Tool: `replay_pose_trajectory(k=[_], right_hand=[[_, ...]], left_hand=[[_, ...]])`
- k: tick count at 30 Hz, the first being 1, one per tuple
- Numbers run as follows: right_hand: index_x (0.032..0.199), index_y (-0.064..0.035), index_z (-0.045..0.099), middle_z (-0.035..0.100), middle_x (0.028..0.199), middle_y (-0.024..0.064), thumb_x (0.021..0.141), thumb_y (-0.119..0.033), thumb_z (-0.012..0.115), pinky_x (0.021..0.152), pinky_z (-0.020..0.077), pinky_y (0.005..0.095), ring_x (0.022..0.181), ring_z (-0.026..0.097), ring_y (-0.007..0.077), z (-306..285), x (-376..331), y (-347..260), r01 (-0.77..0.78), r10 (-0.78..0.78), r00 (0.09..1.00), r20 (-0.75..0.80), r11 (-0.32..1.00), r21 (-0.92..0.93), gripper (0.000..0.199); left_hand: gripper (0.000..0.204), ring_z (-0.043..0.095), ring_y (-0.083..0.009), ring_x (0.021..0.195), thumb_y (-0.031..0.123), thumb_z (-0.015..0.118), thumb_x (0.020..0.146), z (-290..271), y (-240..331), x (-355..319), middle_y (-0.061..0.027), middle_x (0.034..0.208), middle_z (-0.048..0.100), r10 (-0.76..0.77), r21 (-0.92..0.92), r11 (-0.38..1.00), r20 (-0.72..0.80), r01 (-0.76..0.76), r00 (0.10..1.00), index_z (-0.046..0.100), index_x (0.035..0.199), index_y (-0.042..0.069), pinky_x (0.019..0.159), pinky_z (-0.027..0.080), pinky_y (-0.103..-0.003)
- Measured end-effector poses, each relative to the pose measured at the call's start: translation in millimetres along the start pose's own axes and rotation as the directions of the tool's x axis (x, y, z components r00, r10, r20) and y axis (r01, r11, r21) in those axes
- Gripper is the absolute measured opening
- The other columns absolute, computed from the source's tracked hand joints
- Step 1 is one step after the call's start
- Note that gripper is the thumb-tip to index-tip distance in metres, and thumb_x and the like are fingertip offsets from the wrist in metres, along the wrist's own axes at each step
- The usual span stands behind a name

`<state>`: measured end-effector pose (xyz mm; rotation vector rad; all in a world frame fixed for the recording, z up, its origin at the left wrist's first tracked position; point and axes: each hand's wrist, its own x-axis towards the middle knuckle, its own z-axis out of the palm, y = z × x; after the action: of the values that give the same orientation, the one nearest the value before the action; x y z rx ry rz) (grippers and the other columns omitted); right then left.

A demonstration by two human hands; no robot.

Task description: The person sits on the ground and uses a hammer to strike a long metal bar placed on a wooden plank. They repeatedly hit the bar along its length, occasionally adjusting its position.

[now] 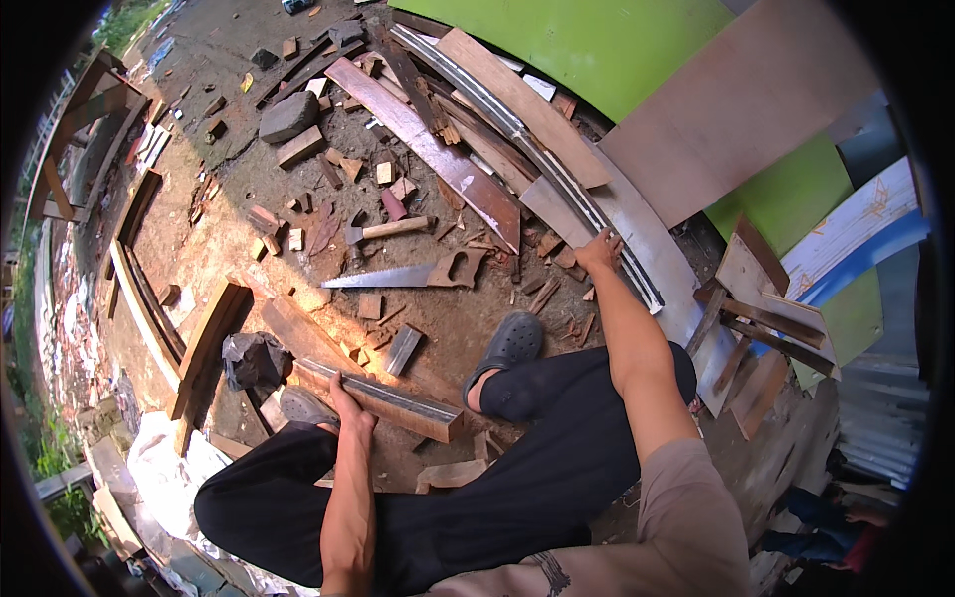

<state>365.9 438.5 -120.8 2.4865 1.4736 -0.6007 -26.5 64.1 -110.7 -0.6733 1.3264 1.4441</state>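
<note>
My left hand (352, 402) is closed around a short wooden beam (428, 411) with a dark strip along its top, lying in front of my legs. To the right, my right hand (600, 253) grips the edge of a long strip striped black and white (542, 154), near its closer end. That strip lies among long boards, beside a brown board (517, 104). The undersides of both grips are hidden. Between the hands, a handsaw (413, 273) with a wooden handle rests on the ground. Just beyond it lies a hammer (393, 229).
Wood offcuts litter the ground around a grey stone (288, 117). A reddish plank (428, 149) lies ahead. Green panels (597, 45) and a brown sheet (731, 104) stand at the right. A black plastic bag (254, 360) sits near my left foot. Another person (831, 527) is partly visible lower right.
</note>
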Motion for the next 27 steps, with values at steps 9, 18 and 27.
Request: replay_pose_trajectory(k=[9,18,27], right_hand=[[0.147,-0.0122,0.035,0.036,0.150,0.0130,0.076,-0.045,0.078,0.112,0.0311,0.0468,0.138,0.036,0.0344,-4.0,45.1,68.4,-0.115,0.117,0.993,0.000,0.977,-0.178,0.089],[0.131,-0.0059,0.049,0.063,0.122,0.0201,0.086,-0.039,0.070,0.100,0.0459,0.0468,0.117,0.060,0.0356,-9.1,11.6,67.9,0.058,-0.057,0.998,0.013,0.993,-0.106,0.060],[0.123,-0.0026,0.056,0.064,0.119,0.0240,0.090,-0.047,0.060,0.097,0.0455,0.0487,0.113,0.060,0.0408,6.2,-45.4,57.0,0.344,-0.343,0.939,-0.032,0.939,0.017,0.055]], left_hand=[[0.062,0.064,-0.0290,0.088,0.057,0.050,0.086,49.5,-19.5,-11.3,-0.0200,0.103,0.064,-0.006,0.060,0.998,0.137,-0.003,0.991,0.056,0.109,-0.001,0.078,0.055,-0.042],[0.069,0.064,-0.0302,0.080,0.057,0.049,0.087,64.0,-9.1,-32.0,-0.0219,0.099,0.065,0.044,0.109,0.992,0.223,-0.070,0.974,0.053,0.120,-0.003,0.075,0.055,-0.041],[0.058,0.064,-0.0278,0.066,0.057,0.050,0.087,25.4,-7.6,-62.5,-0.0168,0.078,0.064,0.103,0.047,0.993,0.105,-0.108,0.989,0.055,0.101,0.002,0.064,0.057,-0.044]])
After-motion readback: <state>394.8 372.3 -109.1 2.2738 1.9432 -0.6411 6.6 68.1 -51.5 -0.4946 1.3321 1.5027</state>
